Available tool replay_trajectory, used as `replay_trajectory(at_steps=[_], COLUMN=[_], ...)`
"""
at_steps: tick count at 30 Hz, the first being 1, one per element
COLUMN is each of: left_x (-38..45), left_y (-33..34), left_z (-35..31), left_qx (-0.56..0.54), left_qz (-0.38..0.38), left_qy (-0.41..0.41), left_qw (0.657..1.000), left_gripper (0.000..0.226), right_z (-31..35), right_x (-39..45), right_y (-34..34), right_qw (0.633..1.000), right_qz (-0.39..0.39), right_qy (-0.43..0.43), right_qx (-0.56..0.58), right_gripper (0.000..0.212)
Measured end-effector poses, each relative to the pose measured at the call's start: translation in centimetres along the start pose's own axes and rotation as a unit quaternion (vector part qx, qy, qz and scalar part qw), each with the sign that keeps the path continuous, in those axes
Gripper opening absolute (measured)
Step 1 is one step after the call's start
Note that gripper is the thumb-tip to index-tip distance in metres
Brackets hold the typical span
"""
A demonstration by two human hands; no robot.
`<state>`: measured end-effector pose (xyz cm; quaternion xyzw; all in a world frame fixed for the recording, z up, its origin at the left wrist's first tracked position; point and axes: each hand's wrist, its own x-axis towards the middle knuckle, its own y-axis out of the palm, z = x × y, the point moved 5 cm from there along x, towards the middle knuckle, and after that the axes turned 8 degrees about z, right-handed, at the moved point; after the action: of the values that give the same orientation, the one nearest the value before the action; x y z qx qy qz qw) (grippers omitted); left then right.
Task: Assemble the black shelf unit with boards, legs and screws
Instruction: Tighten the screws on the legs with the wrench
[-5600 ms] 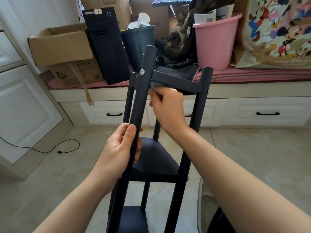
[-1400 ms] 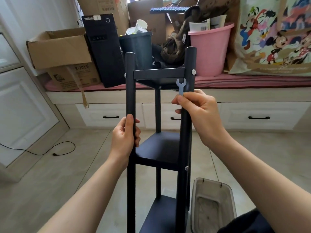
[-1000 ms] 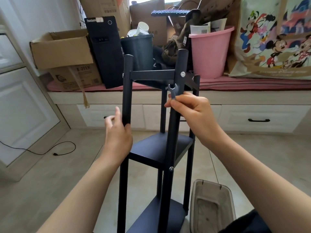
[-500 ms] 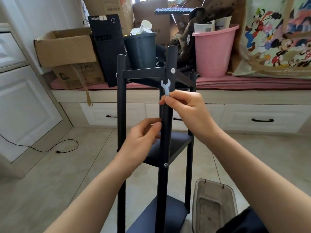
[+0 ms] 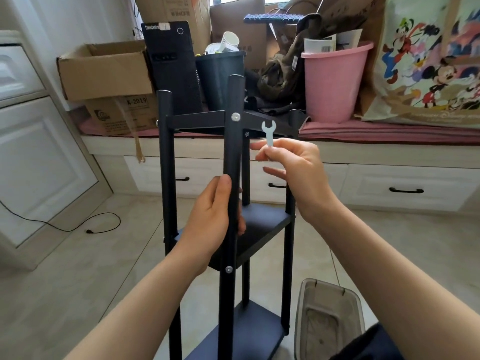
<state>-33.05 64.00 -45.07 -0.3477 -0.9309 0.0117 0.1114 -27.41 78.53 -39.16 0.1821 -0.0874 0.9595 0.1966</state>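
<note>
Shelf unit (image 5: 233, 178) stands upright on the tiled floor (image 5: 65, 281), centre of view, four black legs with three boards between them. Nearest leg (image 5: 232, 152) carries a silver screw head (image 5: 235, 116) at the top board (image 5: 197, 122) and another screw (image 5: 228, 269) at the middle board (image 5: 262, 229). Bottom board (image 5: 249, 333) is partly cut off at the lower edge.

Left hand (image 5: 210, 224): grip closed round the nearest leg, about midway between top and middle boards, thumb up along the leg's left side, fingers wrapped behind.

Right hand (image 5: 296, 172): pinches a small light-coloured wrench (image 5: 269, 132) between thumb and forefinger, open jaw end pointing up. Wrench is just right of the nearest leg, near the top screw but not on it. Remaining fingers loosely spread, clear of the frame.

Clear plastic bin (image 5: 327, 320) sits on the floor just right of the shelf's base. Behind the shelf, a window bench with white drawers (image 5: 405, 185) holds a cardboard box (image 5: 104, 71), a black PC tower (image 5: 171, 66), a dark waste bin (image 5: 220, 76), a pink bucket (image 5: 335, 81) and a cartoon-print bag (image 5: 428, 61). Black cable (image 5: 65, 227) lies on the floor at left.
</note>
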Motion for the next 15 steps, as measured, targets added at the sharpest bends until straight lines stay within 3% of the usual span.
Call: replay_trajectory(at_steps=[5,9,15], left_x=[0.3,0.4,-0.1], left_y=[-1.4,-2.0,-1.3], left_z=[0.7,1.0,0.8], left_qx=[-0.029,-0.007,-0.002], left_qz=[-0.017,-0.02,0.014], left_qy=[-0.021,-0.013,0.005], left_qw=[0.999,1.0,1.0], left_gripper=[0.06,0.055,0.056], right_z=[-1.4,-2.1,-2.5], right_x=[0.0,0.3,1.1], right_y=[0.8,2.1,2.5], right_qw=[0.995,0.993,0.991], right_qz=[0.024,0.073,0.084], right_qy=[0.035,0.065,0.104], right_qx=[-0.087,-0.072,-0.013], right_gripper=[0.029,0.023,0.023])
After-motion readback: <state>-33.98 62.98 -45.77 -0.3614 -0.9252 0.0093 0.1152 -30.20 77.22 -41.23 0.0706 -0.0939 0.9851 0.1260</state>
